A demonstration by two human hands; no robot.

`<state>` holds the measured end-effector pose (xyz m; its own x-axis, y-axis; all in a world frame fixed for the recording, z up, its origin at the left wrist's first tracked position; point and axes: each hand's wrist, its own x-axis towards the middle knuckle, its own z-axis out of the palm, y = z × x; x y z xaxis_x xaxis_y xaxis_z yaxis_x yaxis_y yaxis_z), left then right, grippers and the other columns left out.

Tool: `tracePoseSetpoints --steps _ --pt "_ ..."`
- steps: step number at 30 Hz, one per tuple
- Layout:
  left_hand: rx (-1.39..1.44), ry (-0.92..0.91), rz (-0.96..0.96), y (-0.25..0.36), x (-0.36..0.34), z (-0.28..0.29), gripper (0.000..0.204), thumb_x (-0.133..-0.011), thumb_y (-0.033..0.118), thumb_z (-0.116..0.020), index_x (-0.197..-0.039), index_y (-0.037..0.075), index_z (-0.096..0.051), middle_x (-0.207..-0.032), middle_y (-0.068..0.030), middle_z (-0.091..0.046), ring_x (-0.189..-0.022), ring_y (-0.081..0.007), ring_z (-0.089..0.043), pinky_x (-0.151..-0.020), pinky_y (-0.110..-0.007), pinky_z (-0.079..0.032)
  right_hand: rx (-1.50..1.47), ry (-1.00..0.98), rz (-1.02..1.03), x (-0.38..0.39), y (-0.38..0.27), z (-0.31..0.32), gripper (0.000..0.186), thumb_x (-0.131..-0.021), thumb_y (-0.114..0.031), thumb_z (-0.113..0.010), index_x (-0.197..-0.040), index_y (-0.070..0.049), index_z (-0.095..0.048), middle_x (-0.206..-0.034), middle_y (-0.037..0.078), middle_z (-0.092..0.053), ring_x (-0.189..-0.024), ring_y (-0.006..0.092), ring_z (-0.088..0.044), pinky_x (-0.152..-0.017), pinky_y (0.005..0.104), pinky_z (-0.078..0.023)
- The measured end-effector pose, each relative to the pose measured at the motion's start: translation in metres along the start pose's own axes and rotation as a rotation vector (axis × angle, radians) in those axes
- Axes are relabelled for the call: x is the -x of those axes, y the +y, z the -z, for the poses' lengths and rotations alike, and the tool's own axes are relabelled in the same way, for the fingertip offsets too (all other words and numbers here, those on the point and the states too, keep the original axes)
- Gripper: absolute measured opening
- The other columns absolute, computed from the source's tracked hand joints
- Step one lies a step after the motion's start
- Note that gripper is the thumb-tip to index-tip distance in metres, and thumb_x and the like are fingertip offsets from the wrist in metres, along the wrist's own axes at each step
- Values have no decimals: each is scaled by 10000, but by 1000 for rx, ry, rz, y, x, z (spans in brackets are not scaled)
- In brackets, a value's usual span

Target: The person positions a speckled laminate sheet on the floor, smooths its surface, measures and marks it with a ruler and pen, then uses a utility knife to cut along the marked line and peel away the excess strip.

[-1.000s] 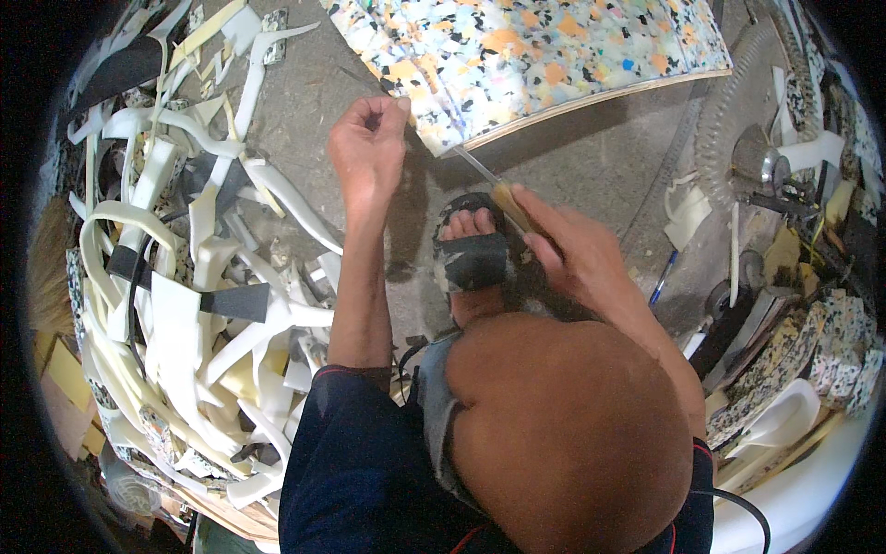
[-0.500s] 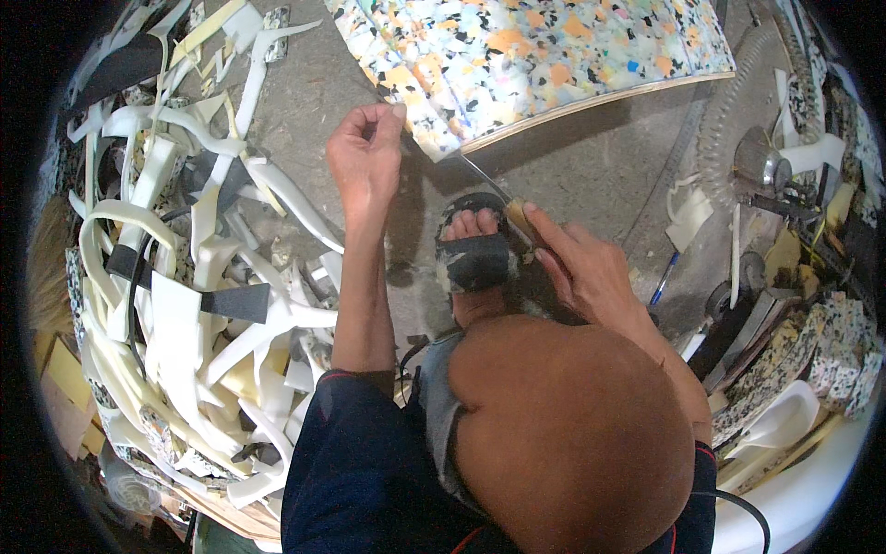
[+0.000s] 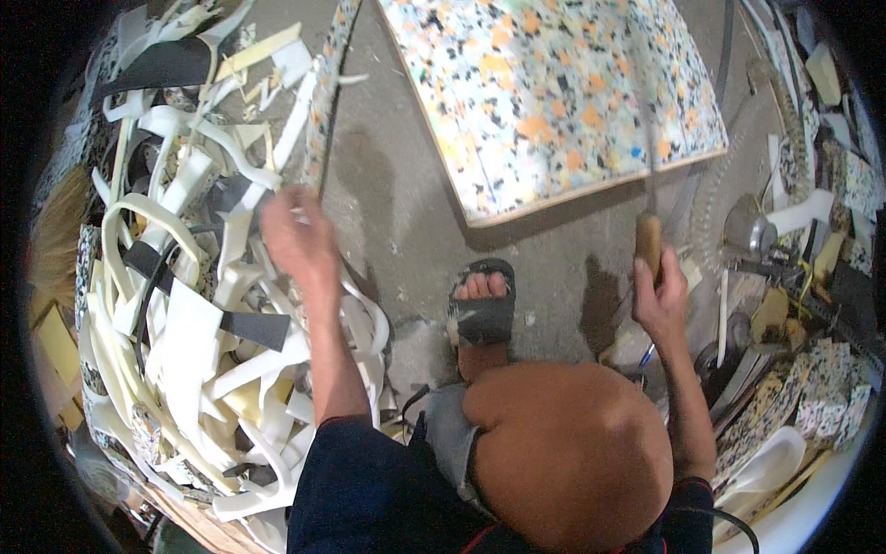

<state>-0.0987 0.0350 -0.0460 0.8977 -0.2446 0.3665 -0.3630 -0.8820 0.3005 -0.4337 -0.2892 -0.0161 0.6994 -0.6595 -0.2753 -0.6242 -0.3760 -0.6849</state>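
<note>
My right hand (image 3: 663, 294) is closed round the wooden handle of a long, thin-bladed knife (image 3: 650, 242). Its narrow blade points away from me, blurred, passing in front of the right part of a speckled foam slab (image 3: 544, 102). That slab, white with orange and black flecks, has a thin pale board along its underside edge. On the left, my left hand (image 3: 303, 242), smeared by motion, grips the near end of a long speckled foam strip (image 3: 328, 97). The strip stretches away past the picture's upper edge, apart from the slab.
A heap of white and cream foam offcuts (image 3: 185, 351) fills the left side. My sandalled foot (image 3: 484, 309) rests on the concrete floor (image 3: 406, 240) before the slab. At right lie a coiled clear hose (image 3: 724, 208), a blue pen (image 3: 648, 355) and speckled foam blocks (image 3: 817, 397).
The speckled strip has come away from the slab's left edge and moved left with my left hand. My right hand has drawn the knife to the right, its blade now pointing away from me.
</note>
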Motion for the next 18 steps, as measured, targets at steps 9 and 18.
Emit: tracePoseSetpoints --steps 9,18 --pt "1011 -569 818 99 77 -112 586 -1085 437 -439 -910 -70 -674 -755 -146 -670 -745 -246 -614 -741 -426 -482 -581 393 -137 -94 -22 -70 208 -1067 -220 -529 -1126 -22 -548 -928 55 -597 -798 124 -561 -712 306 -477" --pt "989 -802 714 151 87 -103 602 -1090 472 -436 -1138 -65 -702 -902 -113 -714 -821 -187 -660 -715 -337 -532 -360 473 -23 -126 26 -19 280 -1076 -247 -522 -1176 9 -578 -987 71 -616 -879 141 -547 -781 311 -473"
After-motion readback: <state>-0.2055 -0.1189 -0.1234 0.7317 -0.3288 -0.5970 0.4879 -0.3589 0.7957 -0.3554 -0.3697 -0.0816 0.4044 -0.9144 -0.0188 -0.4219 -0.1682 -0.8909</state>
